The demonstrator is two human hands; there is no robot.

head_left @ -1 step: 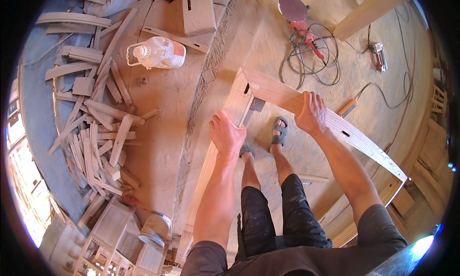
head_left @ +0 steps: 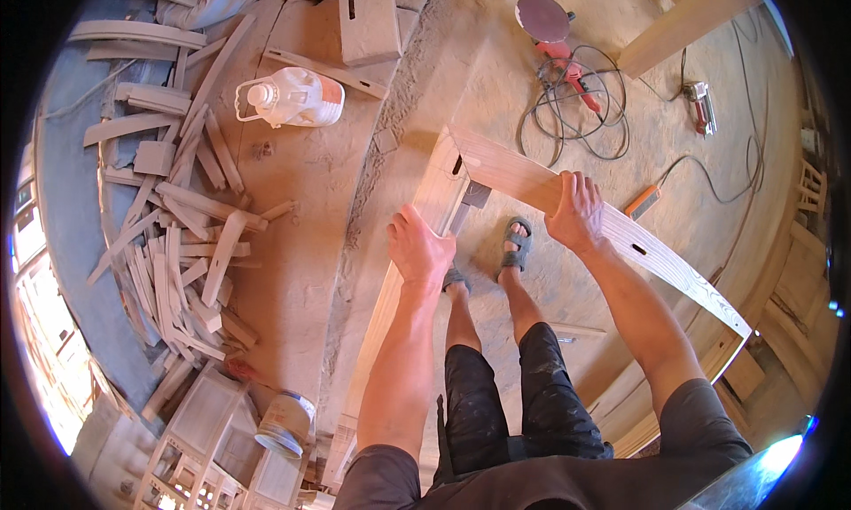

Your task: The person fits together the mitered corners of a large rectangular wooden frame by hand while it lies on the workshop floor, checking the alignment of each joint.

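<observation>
Two pale wooden boards meet at a mitred corner in front of me and form part of a frame. My left hand (head_left: 420, 249) is closed over the left board (head_left: 388, 311), just nearer than the corner. My right hand (head_left: 576, 213) grips the upper edge of the right board (head_left: 678, 266), fingers wrapped over it. Each board has a dark slot. Inside the corner, near my feet, a dark square-ended piece (head_left: 476, 194) shows beside the left board; what it is I cannot tell.
A red disc sander (head_left: 557, 54) with a coiled cable lies ahead, a grey-and-red power tool (head_left: 700, 109) and an orange socket strip (head_left: 643, 202) to its right. At left are a white jug (head_left: 297, 98), a heap of wood offcuts (head_left: 191, 244) and a bucket (head_left: 288, 421).
</observation>
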